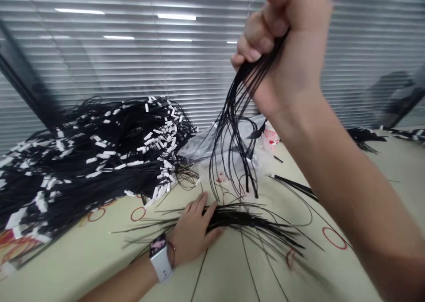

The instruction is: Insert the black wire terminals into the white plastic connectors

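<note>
My right hand is raised high in a fist, gripping a hanging bunch of thin black cables whose loose ends dangle over the table. Low in the view, my left hand, with a white-strapped smartwatch on its wrist, closes over a second bunch of black cables lying on the table. Loose strands fan out from that bunch in several directions. To the left of my left hand rises a large heap of black cables with small white tags on many of their ends.
A cream tabletop carries thin red rubber rings and a crumpled clear plastic bag. A red-patterned paper cup stands behind my right forearm. More black cables lie at the far right, before slatted blinds.
</note>
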{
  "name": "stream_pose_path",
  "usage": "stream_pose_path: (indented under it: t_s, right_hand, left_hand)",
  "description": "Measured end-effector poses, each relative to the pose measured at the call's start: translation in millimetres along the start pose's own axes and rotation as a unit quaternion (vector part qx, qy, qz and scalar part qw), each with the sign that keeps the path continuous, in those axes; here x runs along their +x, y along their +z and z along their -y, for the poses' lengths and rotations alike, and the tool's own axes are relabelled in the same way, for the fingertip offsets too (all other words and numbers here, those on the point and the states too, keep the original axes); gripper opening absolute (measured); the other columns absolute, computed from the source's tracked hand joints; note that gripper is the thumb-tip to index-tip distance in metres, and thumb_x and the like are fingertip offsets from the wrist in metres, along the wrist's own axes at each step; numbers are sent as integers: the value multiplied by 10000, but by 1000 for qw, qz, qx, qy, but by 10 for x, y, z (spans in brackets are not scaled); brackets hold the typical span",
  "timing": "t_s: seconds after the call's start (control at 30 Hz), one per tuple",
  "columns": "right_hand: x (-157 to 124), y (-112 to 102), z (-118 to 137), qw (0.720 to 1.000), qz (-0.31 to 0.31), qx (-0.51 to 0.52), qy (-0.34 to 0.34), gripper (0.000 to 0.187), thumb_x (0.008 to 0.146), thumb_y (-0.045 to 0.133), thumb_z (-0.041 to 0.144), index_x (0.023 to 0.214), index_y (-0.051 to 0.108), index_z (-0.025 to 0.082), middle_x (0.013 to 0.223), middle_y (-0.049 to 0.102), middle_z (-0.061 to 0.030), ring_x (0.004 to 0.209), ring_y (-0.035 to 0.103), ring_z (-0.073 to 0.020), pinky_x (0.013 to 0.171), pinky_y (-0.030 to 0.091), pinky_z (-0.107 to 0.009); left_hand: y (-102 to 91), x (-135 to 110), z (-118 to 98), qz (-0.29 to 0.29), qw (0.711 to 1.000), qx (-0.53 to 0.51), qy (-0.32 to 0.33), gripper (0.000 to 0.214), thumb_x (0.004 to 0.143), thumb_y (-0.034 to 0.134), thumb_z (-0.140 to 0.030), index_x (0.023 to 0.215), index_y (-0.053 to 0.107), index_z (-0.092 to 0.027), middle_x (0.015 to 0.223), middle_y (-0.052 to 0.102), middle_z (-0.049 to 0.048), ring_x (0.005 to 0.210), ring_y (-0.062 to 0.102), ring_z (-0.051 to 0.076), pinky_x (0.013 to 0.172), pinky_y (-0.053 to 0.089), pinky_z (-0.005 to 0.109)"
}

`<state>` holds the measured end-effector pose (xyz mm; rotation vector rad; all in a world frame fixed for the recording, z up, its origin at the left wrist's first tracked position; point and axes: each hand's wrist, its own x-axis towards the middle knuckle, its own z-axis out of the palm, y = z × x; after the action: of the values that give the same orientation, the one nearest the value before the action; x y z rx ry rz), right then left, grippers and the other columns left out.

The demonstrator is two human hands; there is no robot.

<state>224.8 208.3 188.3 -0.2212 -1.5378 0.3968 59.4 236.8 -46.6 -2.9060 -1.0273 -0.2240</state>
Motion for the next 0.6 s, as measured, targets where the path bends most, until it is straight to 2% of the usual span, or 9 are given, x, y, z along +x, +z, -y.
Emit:
stream_pose_path:
  t_s: [0.03,0.13,0.23,0.27,0.33,0.37,0.5,0.53,0.6]
  right_hand:
    - [81,-34,-1,1000,2,-20,-2,354,818,424,273,587,181,160,531,164,26,450,256,-37,499,300,-212]
    - [315,-148,-15,978,77,-146,128,434,808,424,492,620,225,156,560,275,23,492,347,-40,530,354,-209]
    - [466,-258,24,982,-82,-169,0,341,905,188,399,667,216,156,594,306,18,501,361,-31,538,349,-187]
    - [483,-293,40,976,-89,-199,-10,324,913,154,364,689,261,156,603,364,14,523,390,-32,548,357,-181]
    - [475,-371,59,931,66,-335,127,359,866,332,438,713,408,122,708,495,-28,641,469,-48,680,409,-211]
    - [458,-420,62,904,103,-384,159,385,834,395,467,724,458,104,762,528,-49,699,487,-60,738,411,-227]
    - [347,-657,55,878,-217,-426,-35,549,916,11,308,821,492,60,890,516,-92,761,459,-35,846,378,-235]
    - [298,-710,62,880,-213,-424,-17,501,920,121,356,794,502,55,836,526,-83,736,459,-38,850,379,-246]
    - [170,-793,121,917,-68,-376,112,461,860,333,474,828,514,51,799,550,-71,708,500,-57,813,416,-290]
  left_hand:
    - [2,-13,2,5,1000,8,2,577,865,220,-512,1332,335,-193,1392,223,150,1299,182,268,1039,230,436]
    - [-46,-35,-16,19,1000,13,4,546,880,209,-476,1340,324,-206,1391,212,172,1296,194,277,1033,238,438]
    - [-77,-34,-37,14,1000,14,4,525,887,221,-444,1338,330,-198,1392,217,164,1292,207,274,1033,245,441]
    - [-74,-31,-38,9,1000,13,6,522,886,233,-438,1334,338,-190,1391,226,158,1289,218,271,1033,251,441]
    - [-52,-23,-28,-5,1000,9,14,525,882,260,-434,1323,354,-166,1383,254,146,1274,252,263,1030,272,437]
    - [-38,-19,-20,-17,1000,7,17,529,879,273,-435,1316,363,-150,1375,272,142,1265,270,259,1027,284,434]
    - [-17,-9,17,-50,999,9,4,493,878,317,-417,1277,406,-141,1326,361,112,1213,346,235,1012,330,415]
    - [-26,-13,24,-48,999,11,-1,471,880,317,-411,1261,425,-156,1316,376,99,1203,358,228,1010,335,412]
    - [-55,-37,39,-33,999,2,-2,440,888,295,-405,1246,437,-191,1310,382,72,1204,357,207,1020,333,402]
